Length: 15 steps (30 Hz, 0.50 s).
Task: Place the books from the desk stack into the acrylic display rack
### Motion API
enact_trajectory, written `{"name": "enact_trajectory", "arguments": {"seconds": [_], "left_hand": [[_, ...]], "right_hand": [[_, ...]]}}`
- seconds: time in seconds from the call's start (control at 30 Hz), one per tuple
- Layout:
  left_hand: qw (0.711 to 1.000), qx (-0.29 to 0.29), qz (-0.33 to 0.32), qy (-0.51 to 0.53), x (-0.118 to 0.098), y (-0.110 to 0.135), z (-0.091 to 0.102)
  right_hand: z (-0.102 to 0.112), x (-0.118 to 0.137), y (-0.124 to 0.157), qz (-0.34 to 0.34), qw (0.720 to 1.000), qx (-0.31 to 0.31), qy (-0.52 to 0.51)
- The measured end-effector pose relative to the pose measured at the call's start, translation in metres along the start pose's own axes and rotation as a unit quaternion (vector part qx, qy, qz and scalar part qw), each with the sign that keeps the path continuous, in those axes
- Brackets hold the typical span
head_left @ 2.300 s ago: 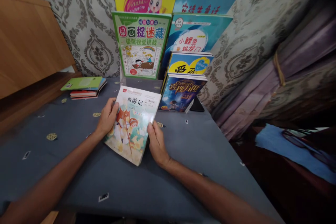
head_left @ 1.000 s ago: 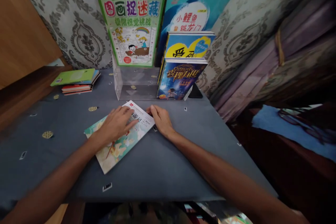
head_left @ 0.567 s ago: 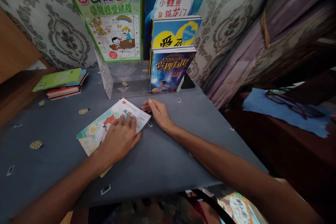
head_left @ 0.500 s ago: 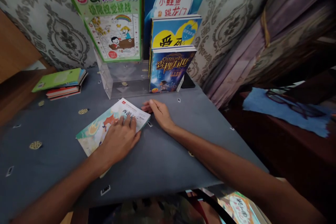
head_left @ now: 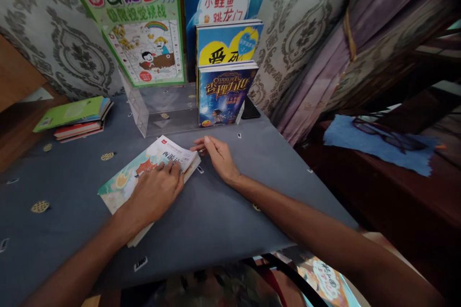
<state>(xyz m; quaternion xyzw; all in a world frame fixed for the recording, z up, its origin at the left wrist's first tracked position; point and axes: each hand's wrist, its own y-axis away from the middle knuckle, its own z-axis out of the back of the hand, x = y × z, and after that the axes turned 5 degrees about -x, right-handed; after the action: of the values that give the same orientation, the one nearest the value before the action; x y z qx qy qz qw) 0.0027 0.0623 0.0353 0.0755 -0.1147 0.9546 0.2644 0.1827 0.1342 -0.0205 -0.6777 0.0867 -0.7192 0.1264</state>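
Note:
A paperback book [head_left: 124, 178] with a pale green and white illustrated cover lies at a slant on the grey-blue tablecloth. Spread over its cover is my left hand [head_left: 156, 187], fingers flat and pressing on it. At the upper right corner, the cover's edge curls up and shows pages beneath. My right hand [head_left: 218, 156] rests on its side by that corner, thumb uppermost and fingers loosely extended. Its fingertips are at the book's edge; whether they touch it is hard to tell.
Behind the book stands a clear acrylic stand [head_left: 139, 110] with a large green picture book [head_left: 144, 48]. Beside it, a dark blue book [head_left: 225, 96] leans upright before others. Stacked books [head_left: 72, 112] lie left. A phone [head_left: 251, 109] sits behind; glasses [head_left: 391, 134] lie on blue cloth at right.
The cover's right edge has lifted, and the pages under it now show. My right fingers have straightened slightly at the corner. The whole view has shifted a little, moving things leftward.

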Motion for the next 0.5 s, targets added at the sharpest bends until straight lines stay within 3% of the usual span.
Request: {"name": "enact_trajectory", "arguments": {"seconds": [0.3, 0.5], "left_hand": [[0.999, 0.043, 0.009, 0.012, 0.0, -0.002, 0.007], [0.999, 0.032, 0.001, 0.006, -0.001, 0.0, 0.002]], "right_hand": [[0.0, 0.003, 0.002, 0.025, 1.0, -0.008, -0.007], [0.005, 0.012, 0.008, 0.108, 0.99, -0.035, 0.08]]}}
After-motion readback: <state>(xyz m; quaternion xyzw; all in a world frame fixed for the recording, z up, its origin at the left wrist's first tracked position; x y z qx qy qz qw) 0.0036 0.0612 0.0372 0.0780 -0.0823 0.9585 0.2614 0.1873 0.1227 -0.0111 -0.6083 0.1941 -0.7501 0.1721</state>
